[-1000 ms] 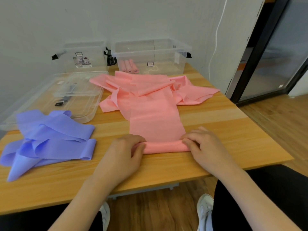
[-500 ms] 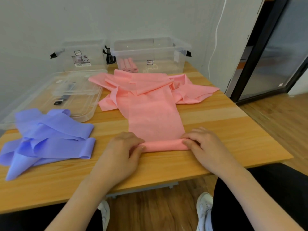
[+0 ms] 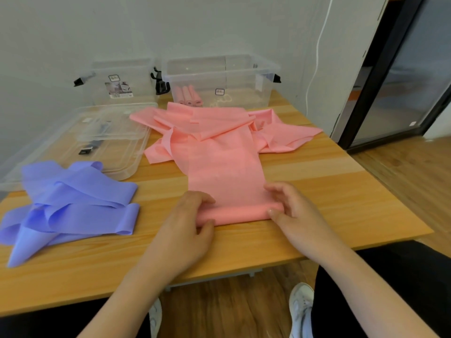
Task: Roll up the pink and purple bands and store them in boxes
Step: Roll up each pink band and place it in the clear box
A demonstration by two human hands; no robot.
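rolling a pink band (image 3: 224,167) on the wooden table (image 3: 329,191), near edge at 6 o'clock. both hands clamped on the started roll (image 3: 238,213), one at each end so the tube stays even across its width: left hand (image 3: 188,225) at the 9 o'clock end, fingers curled over the top and thumb tucked under the front; right hand (image 3: 290,211) at the 3 o'clock end, fingers bent over the roll, thumb pressing its near side. neither hand slack, each pinching the roll itself.

unrolled length running flat toward 12 o'clock, laid straight so it feeds in without skewing, then merging into a loose heap of more pink bands (image 3: 210,123) just short of the boxes. judged early in this roll: only a thin tube formed, most of the strip still flat.

at 12 o'clock, an open clear box (image 3: 244,69) with several finished pink rolls (image 3: 189,96) lying side by side against its left wall, so pink storage likely goes there. second clear box (image 3: 117,79) at 11 o'clock beside it; whether anything lies inside cannot be told, probably meant for purple. clear lids (image 3: 117,140) lying flat at 10 o'clock, off the boxes to keep them open for dropping rolls in.

purple bands (image 3: 73,203) heaped at 9 o'clock, well apart from the hands, not yet rolled.

risk, as a guess: slippery thin material, roll likely to telescope or loosen if pressure differs between ends.
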